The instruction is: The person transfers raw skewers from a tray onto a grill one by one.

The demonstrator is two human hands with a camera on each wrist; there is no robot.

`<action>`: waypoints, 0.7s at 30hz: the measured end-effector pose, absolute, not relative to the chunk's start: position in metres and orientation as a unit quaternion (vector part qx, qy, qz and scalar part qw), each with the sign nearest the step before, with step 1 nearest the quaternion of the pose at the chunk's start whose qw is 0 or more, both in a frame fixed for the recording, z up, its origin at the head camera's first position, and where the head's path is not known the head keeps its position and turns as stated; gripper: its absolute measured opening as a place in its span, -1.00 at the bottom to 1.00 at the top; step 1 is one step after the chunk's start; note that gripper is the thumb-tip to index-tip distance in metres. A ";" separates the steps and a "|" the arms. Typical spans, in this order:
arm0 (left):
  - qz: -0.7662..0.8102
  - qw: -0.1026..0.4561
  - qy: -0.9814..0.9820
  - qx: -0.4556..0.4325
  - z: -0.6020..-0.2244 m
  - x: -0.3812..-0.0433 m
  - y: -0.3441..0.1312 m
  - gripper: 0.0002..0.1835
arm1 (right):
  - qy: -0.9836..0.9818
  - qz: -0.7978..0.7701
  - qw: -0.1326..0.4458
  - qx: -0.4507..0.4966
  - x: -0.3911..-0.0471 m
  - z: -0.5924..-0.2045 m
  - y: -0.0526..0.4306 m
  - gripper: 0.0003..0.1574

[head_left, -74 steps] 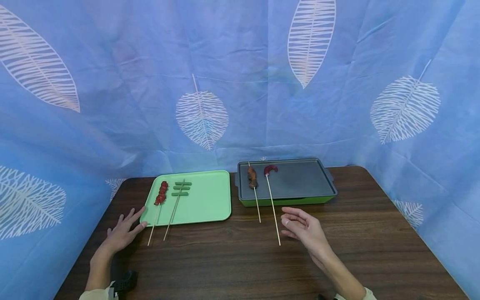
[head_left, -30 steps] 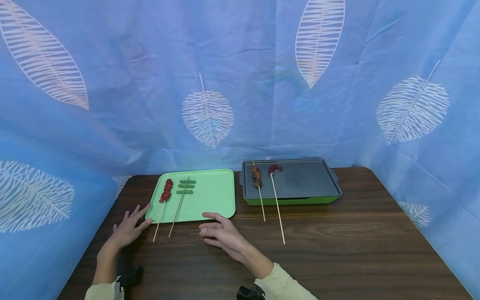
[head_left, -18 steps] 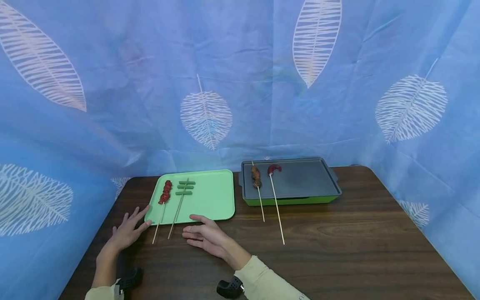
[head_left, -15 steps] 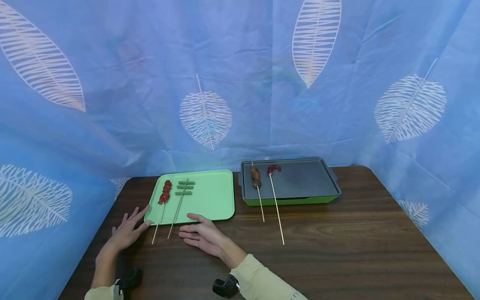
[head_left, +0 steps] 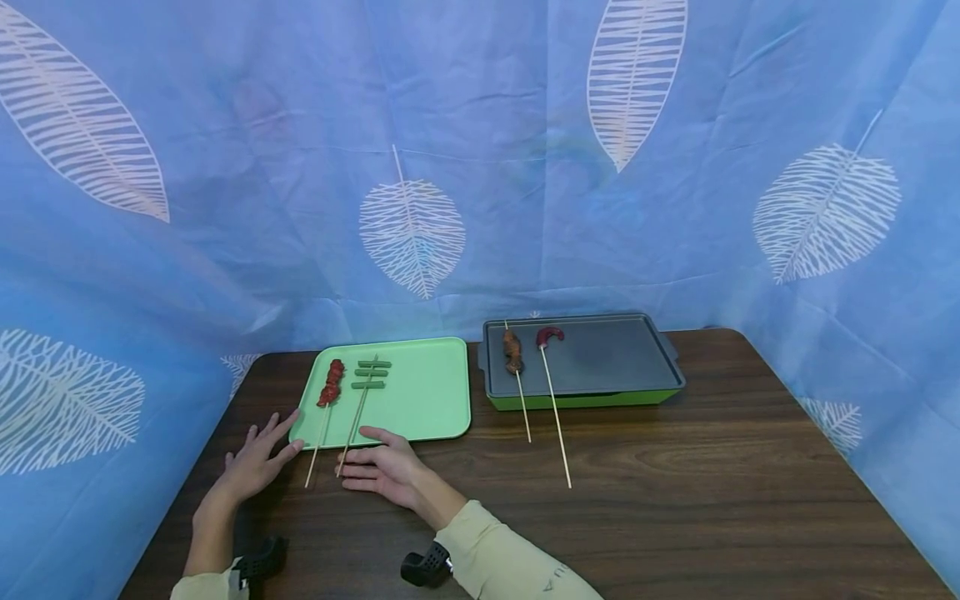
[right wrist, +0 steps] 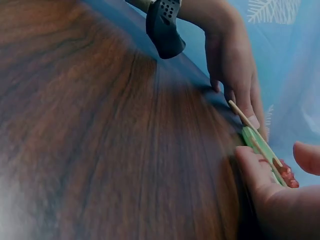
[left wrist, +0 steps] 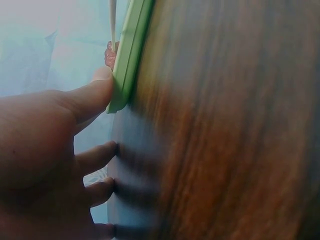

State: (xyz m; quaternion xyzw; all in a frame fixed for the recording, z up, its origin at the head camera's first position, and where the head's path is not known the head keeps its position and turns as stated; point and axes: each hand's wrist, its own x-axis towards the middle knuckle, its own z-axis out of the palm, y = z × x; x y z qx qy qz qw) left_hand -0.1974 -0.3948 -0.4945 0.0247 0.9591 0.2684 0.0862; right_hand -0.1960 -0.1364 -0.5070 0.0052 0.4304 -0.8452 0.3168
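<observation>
My left hand [head_left: 251, 468], fingers spread, rests its thumb and a fingertip at the near left corner of a light green tray [head_left: 427, 417]; the left wrist view shows the thumb against the tray's rim. On the tray lie a skewer of red chunks [head_left: 331, 383] and a skewer of green bean-like pieces [head_left: 368, 373], both sticks jutting over the near edge. My right hand [head_left: 390, 473] has extended fingers at the green skewer's stick end, thumb apart from them. In the right wrist view that hand [right wrist: 280, 200] lies low by the sticks.
To the right stands a dark griddle [head_left: 607, 358] on a green base. A brown skewer [head_left: 512, 350] and one with a curled dark red piece [head_left: 550, 334] lie across its left part, sticks over the front edge. A blue leaf-patterned cloth [head_left: 510, 233] hangs behind the wooden table [head_left: 675, 500].
My right hand has moved left, from beside the dark red skewer's stick at the griddle to the green skewer's stick end. My left hand has stayed at the tray corner.
</observation>
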 end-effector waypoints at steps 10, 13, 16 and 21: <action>0.268 0.090 0.959 0.021 -0.493 -0.196 -0.394 -0.21 | 0.421 -0.865 0.270 0.047 -0.200 -0.504 -0.142 -0.41; 0.270 0.089 0.959 0.021 -0.494 -0.197 -0.395 -0.21 | 0.435 -0.860 0.263 0.040 -0.201 -0.502 -0.139 -0.43; 0.271 0.087 0.958 0.023 -0.494 -0.197 -0.395 -0.21 | 0.450 -0.853 0.262 0.037 -0.202 -0.500 -0.136 -0.44; 0.271 0.088 0.958 0.022 -0.495 -0.197 -0.396 -0.21 | 0.463 -0.842 0.274 0.033 -0.202 -0.500 -0.131 -0.44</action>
